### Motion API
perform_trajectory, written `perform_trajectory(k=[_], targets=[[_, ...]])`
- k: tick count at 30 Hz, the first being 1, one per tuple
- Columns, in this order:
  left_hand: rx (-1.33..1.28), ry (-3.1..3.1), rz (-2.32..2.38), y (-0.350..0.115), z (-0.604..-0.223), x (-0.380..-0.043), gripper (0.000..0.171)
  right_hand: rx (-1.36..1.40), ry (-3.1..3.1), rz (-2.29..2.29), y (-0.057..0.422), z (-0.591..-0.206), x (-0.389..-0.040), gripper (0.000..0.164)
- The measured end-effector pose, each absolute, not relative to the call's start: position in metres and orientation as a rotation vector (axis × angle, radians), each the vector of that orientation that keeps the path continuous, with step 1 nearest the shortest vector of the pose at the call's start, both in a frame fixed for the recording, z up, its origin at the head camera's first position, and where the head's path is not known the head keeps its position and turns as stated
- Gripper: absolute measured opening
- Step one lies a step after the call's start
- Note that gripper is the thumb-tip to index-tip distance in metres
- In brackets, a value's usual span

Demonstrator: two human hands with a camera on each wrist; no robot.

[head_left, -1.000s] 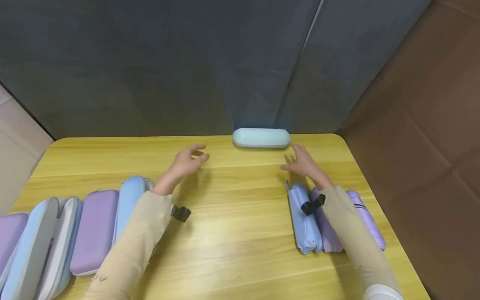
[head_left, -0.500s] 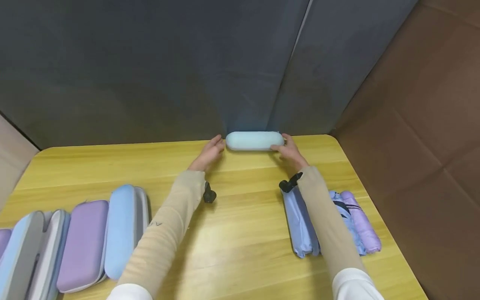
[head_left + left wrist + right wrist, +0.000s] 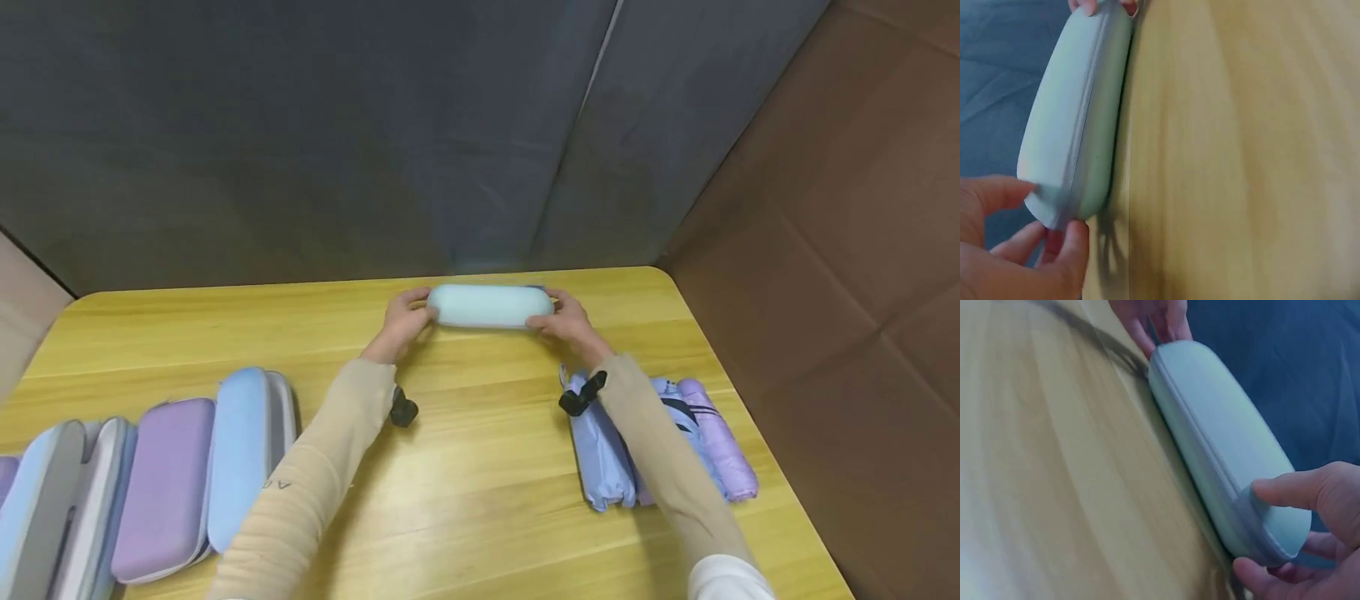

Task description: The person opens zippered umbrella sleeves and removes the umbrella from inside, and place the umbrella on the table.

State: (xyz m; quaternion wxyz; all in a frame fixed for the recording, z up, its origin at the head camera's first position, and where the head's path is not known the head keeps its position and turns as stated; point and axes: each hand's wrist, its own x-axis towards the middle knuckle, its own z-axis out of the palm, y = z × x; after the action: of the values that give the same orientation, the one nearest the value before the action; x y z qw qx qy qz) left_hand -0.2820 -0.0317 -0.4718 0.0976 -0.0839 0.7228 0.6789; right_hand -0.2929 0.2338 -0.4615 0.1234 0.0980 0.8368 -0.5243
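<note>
A pale mint zippered hard case (image 3: 483,306), long with rounded ends, is near the back edge of the table (image 3: 450,467). My left hand (image 3: 405,321) grips its left end, and my right hand (image 3: 566,321) its right end. In the left wrist view, the left thumb and fingers pinch the end of the case (image 3: 1063,119) around the zipper line. The right wrist view has the right thumb on top of the case (image 3: 1222,419) and fingers beneath the end. A shadow lies along the case's near side; whether its underside touches the table cannot be told.
At the left stand several zippered cases, among them a purple case (image 3: 167,487) and a light blue case (image 3: 243,458). Folded umbrellas lie at the right, a blue umbrella (image 3: 600,454) and a purple umbrella (image 3: 723,442) among them, partly under my right forearm. A dark curtain (image 3: 300,142) hangs behind.
Both hands have come to the mint case, the right first, then the left. Over the last half second the case has shifted left and toward me, off the curtain.
</note>
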Motion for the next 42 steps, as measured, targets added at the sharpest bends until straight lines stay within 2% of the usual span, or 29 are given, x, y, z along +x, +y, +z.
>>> perform_trajectory(k=[5,19,30,35,42], targets=[[-0.299,2.213,1.844,-0.049,-0.465,-0.265,0.06,0.227,2.382,-1.487,0.224,-0.46,-0.275,0.077],[-0.174,2.464,1.353,-0.074,-0.437,-0.207,0.063,0.072,2.344,-1.476,0.207,-0.464,-0.212,0.064],[-0.108,2.5,1.253,-0.092,-0.439,-0.166,0.067,-0.168,2.553,-1.234,0.195,-0.465,-0.179,0.06],[-0.001,2.601,1.124,-0.096,-0.439,-0.153,0.07,-0.282,2.55,-1.173,0.194,-0.464,-0.174,0.06],[0.292,2.846,0.87,-0.088,-0.442,-0.145,0.072,-0.362,2.476,-1.223,0.197,-0.465,-0.185,0.028]])
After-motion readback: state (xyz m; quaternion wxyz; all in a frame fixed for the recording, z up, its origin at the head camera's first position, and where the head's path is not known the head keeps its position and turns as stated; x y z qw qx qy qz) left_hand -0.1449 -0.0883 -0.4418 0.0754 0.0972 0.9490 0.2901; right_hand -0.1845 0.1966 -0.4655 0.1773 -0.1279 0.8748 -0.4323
